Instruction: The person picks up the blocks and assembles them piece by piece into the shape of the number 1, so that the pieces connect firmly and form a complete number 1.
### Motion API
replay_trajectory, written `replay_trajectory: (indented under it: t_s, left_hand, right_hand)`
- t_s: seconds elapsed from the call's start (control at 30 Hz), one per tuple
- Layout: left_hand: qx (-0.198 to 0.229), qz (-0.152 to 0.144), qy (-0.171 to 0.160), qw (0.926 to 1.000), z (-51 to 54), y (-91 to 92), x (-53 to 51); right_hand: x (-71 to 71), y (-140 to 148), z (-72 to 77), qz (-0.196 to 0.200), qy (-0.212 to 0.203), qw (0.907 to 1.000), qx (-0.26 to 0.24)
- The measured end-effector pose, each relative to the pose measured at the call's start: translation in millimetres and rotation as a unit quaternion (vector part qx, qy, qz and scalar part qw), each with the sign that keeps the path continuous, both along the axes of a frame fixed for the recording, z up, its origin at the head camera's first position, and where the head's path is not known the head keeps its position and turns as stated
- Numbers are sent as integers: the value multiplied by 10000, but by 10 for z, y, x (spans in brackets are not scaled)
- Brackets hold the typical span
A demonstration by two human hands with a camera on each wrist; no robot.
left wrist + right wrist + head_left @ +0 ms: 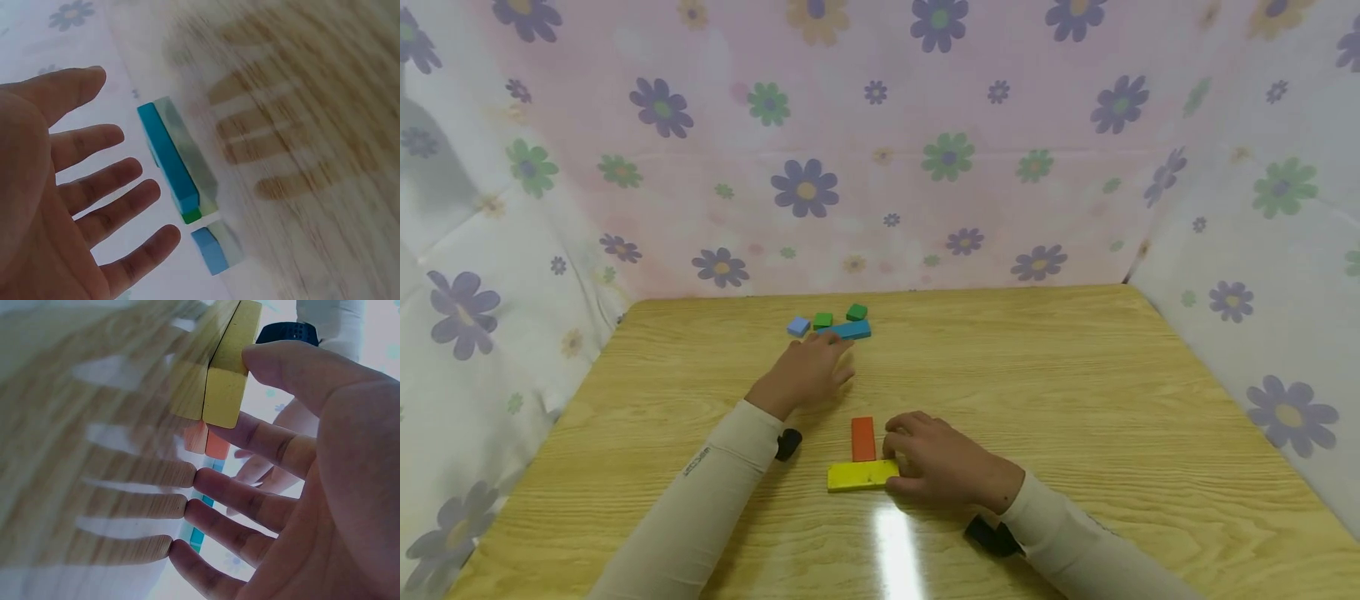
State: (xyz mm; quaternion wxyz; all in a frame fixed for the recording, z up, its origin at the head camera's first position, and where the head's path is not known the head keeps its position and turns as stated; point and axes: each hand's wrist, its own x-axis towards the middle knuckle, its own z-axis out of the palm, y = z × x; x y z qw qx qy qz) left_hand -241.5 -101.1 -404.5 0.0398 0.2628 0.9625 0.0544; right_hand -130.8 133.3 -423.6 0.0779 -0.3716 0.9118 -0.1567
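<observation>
A long yellow block [859, 476] lies crosswise on the table near me. My right hand [940, 462] pinches its right end, thumb on one side and index finger on the other, as the right wrist view shows; the other fingertips touch the tabletop. Standing off the yellow block's far side is a red-orange block [863, 439], lengthwise. Farther out, my left hand [805, 375] reaches with fingers spread beside a long blue block [853, 330]. In the left wrist view a gap separates those fingers from the blue block [167, 156].
Behind and left of the blue block are a light blue block [798, 326], a green block [823, 320] and a darker green block [857, 312]. The wood-grain table [1037, 375] reflects the hands. Flower-patterned cloth [880, 150] stands at the back and sides.
</observation>
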Motion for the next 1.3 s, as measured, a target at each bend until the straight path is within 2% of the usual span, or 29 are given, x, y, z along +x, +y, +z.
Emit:
replay_trajectory:
  t_s: [0.3, 0.5, 0.97, 1.3]
  left_hand:
    - [-70, -46, 156, 9998, -36, 36, -146]
    - [-235, -72, 216, 9995, -65, 77, -191]
    - [-622, 240, 76, 9977, -49, 173, -195]
    - [-747, 198, -148, 9969, -6, 187, -165]
  right_hand:
    - [-4, -5, -4, -12, 29, 10000, 64]
    - [-6, 2, -22, 14, 51, 9999, 106]
    - [15, -18, -5, -21, 31, 9999, 96]
    - [9, -7, 9, -34, 55, 9999, 132]
